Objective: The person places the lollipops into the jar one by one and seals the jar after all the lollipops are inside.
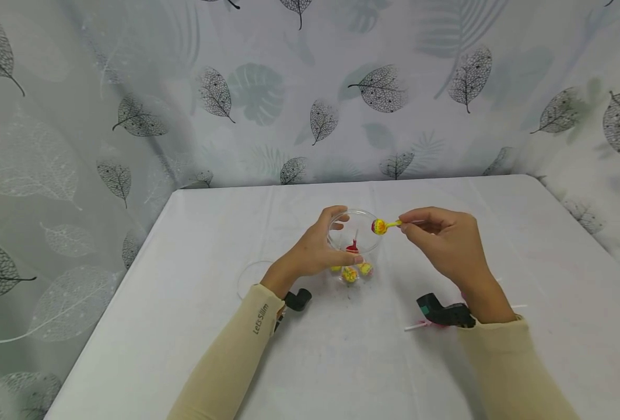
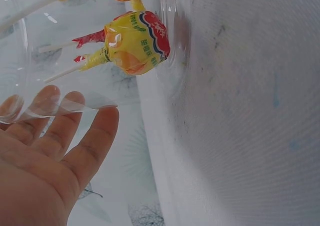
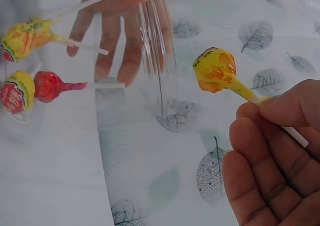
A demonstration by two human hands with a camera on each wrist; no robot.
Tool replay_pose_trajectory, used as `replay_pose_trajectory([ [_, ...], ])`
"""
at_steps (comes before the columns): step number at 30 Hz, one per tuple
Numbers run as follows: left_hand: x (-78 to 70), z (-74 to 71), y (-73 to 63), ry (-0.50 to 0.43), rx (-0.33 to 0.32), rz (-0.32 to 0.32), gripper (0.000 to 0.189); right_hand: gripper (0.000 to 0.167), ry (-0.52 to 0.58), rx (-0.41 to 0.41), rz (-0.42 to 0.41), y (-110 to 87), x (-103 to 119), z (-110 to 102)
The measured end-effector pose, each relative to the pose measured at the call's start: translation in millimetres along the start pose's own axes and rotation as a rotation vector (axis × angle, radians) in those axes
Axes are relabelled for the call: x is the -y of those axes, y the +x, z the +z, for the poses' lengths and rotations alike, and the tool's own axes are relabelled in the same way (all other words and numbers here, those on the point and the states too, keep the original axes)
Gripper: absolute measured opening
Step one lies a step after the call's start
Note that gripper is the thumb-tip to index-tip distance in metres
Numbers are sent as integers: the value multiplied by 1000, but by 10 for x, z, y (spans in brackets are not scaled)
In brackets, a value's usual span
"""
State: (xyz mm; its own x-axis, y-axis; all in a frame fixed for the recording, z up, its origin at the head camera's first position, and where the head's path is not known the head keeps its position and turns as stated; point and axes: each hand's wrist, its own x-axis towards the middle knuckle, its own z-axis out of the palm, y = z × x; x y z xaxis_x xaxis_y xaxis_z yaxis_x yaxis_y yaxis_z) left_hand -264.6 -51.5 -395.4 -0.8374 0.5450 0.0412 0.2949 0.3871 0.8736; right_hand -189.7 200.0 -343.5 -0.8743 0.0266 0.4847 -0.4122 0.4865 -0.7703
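Note:
My left hand grips a clear plastic jar near its rim, thumb on the near side and fingers around the far side. Inside the jar lie several yellow lollipops and a red one, their white sticks pointing toward the opening. Thumb and index finger of my right hand pinch another yellow lollipop by its stick. Its wrapped head is beside the jar's open rim, at the right. In the left wrist view, the jar's base is close to the white cloth.
A clear round lid lies on the white table, partly behind the left forearm. Beneath the right wrist are pink lollipops, mostly hidden, with white sticks showing. Leaf-patterned curtains stand behind the table and at its sides.

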Motion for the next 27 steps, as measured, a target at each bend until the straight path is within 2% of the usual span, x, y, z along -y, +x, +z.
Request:
replay_pose_trajectory([
  [10,3,8,5,-7,-7,-1,103,14,-5,-4,-62,-14,-2,137],
  [27,10,-3,3,-9,-3,12,104,16,-51,60,-69,-21,-26,214],
])
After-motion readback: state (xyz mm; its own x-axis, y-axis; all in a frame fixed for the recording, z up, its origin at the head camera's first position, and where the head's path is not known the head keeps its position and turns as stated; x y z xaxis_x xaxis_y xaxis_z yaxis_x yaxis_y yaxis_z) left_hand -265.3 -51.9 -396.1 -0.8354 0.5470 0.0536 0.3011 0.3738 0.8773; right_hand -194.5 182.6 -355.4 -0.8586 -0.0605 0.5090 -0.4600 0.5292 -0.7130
